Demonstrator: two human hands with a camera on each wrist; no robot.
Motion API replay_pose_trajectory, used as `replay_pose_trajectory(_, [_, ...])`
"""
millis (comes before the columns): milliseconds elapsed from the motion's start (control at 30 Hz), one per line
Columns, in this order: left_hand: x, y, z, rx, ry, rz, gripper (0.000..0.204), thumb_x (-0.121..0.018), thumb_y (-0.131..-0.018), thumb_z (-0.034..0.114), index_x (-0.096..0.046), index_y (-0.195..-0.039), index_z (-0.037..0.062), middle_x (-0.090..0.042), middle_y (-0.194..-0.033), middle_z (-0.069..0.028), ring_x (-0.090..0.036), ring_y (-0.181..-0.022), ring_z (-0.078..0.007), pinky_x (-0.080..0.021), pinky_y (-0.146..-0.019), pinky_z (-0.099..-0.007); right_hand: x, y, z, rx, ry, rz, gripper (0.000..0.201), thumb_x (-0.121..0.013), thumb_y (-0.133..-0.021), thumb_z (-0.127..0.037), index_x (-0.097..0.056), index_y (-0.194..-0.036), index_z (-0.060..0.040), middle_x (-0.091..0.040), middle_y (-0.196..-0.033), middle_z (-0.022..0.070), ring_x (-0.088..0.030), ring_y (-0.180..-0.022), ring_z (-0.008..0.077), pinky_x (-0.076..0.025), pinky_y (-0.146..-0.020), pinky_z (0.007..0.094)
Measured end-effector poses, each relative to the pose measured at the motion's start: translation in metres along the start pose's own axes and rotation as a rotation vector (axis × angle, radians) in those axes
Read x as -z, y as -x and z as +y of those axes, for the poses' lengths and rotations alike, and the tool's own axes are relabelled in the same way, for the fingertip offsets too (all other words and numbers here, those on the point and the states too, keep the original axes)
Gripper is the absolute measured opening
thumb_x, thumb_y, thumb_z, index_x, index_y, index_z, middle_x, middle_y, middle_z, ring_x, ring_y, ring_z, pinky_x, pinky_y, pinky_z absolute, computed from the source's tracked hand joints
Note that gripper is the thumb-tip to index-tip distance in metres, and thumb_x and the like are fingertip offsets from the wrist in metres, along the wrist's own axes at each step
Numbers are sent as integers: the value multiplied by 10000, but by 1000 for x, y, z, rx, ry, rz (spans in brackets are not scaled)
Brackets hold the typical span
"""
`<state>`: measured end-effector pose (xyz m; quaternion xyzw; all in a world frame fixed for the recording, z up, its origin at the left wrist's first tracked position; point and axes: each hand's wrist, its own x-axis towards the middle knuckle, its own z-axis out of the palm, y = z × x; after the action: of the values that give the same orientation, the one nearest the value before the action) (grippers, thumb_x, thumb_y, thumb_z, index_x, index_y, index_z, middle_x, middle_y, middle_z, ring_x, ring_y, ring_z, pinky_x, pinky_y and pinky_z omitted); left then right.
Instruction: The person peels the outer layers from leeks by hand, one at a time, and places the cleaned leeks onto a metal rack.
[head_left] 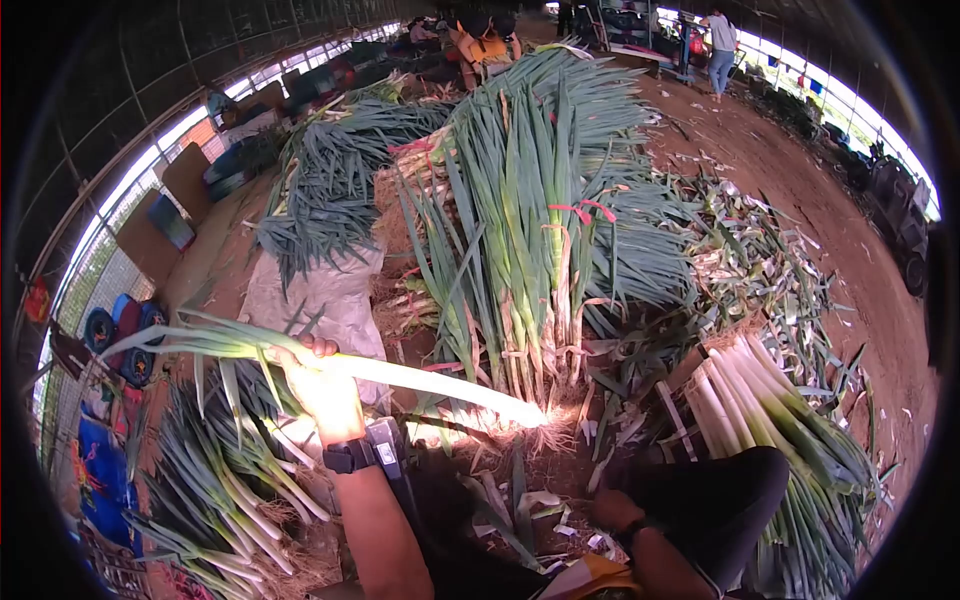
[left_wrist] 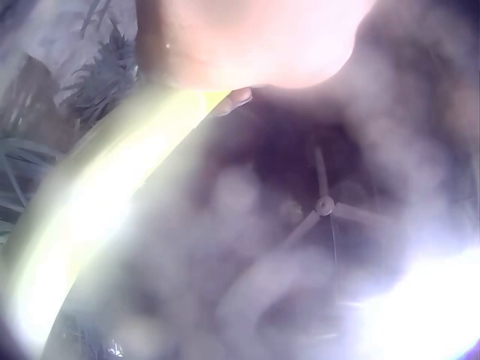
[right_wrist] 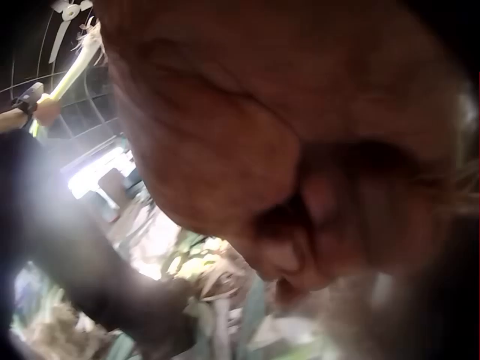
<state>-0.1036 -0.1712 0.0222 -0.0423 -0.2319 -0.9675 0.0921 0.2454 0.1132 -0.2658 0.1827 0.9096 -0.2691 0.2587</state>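
Observation:
My left hand (head_left: 328, 392) grips one long leek (head_left: 440, 382) where the white shank meets the green leaves. Its pale, brightly lit shank slants right and down to the roots, while the leaves trail left. In the left wrist view the leek (left_wrist: 105, 202) runs blurred down from under the hand. Low beside the dark-trousered right knee is my right hand (head_left: 615, 510), in shadow. The right wrist view shows this hand (right_wrist: 217, 142) close up with fingers curled in, and nothing shows in its grasp. A tied bundle of leeks (head_left: 530, 250) stands upright ahead.
Loose leeks (head_left: 225, 480) lie at the left, and another pile of leeks (head_left: 790, 420) at the right. Leaf scraps (head_left: 740, 230) cover the ground. Behind the standing bundle are more heaped leeks (head_left: 340, 170). A person (head_left: 720, 50) stands far back right.

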Motion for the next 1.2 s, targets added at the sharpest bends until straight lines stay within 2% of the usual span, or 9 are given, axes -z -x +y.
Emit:
replay_pose_trajectory(67, [20, -5, -8, -47, 1, 18, 433, -426, -1030, 456, -446, -919, 38, -441, -825, -69, -409, -721, -171, -417, -686, -310, 10, -8, -28, 281, -107, -226, 273, -610, -897, -305, -696, -1108, -154, -700, -957, 172, -669, -914, 381, -519, -827, 471])
replay_pose_trajectory(133, [14, 3, -12, 14, -28, 51, 447, -436, -1025, 464, -462, -939, 26, -468, -855, -75, -443, -757, -186, -437, -746, -327, 12, -11, -48, 572, -60, -99, 372, -619, -889, -338, -651, -1209, -150, -694, -1029, 176, -659, -953, 391, -516, -845, 442])
replay_pose_trajectory(300, [-2, 14, -25, 114, -7, 101, 500, -489, -1002, 473, -518, -1076, -21, -546, -983, -109, -497, -826, -200, -468, -845, -338, 98, 28, -146, 414, -65, -18, 444, -662, -875, -339, -612, -1252, -111, -676, -1125, 179, -642, -1019, 379, -503, -880, 426])
replay_pose_trajectory(433, [36, 3, -47, 870, 665, -613, 626, -510, -985, 471, -457, -1329, -49, -539, -1266, -176, -541, -1006, -260, -426, -1036, -395, 136, 19, -196, 589, -810, 124, 416, -661, -917, -200, -556, -1287, -41, -670, -1071, 133, -640, -970, 199, -504, -863, 336])
replay_pose_trajectory(533, [-23, 62, -70, 360, 2, -148, 612, -473, -993, 459, -413, -1362, -25, -512, -1357, -177, -456, -1280, -300, -308, -1167, -439, 177, 4, -234, 668, -1245, 262, 455, -633, -949, -190, -488, -1335, 3, -642, -1016, 54, -602, -936, 119, -507, -837, 287])
replay_pose_trajectory(667, [-35, 92, -101, 475, -38, -405, 517, -422, -1024, 445, -485, -1305, 17, -545, -1334, -140, -496, -1229, -264, -360, -1086, -439, 222, 6, -270, 668, -1667, 409, 422, -612, -971, -220, -490, -1287, 31, -620, -1076, 68, -607, -959, 133, -494, -889, 289])
replay_pose_trajectory(900, [-54, 143, -130, 681, -160, -338, 288, -399, -1074, 259, -508, -1193, 21, -588, -1065, -87, -550, -910, -156, -467, -871, -303, 236, 15, -248, 629, -2039, 510, 302, -555, -1010, -286, -553, -1142, -14, -642, -994, 68, -606, -839, 127, -522, -792, 284])
replay_pose_trajectory(1000, [-23, 144, -152, 873, -96, -467, 226, -440, -1056, 187, -504, -1188, 15, -583, -1158, -132, -562, -1088, -200, -460, -975, -322, 251, 31, -232, 724, -2093, 761, 286, -511, -1025, -317, -520, -1065, -34, -624, -971, 86, -613, -861, 181, -537, -782, 329])
replay_pose_trajectory(1200, [-64, 147, -129, 1093, -456, -1246, 542, -506, -1012, 344, -463, -1360, -69, -543, -1350, -199, -540, -1231, -278, -400, -1053, -392, 302, 53, -150, 798, -2129, 1265, 325, -490, -1033, -331, -504, -1093, -12, -544, -968, 80, -564, -885, 188, -507, -890, 346])
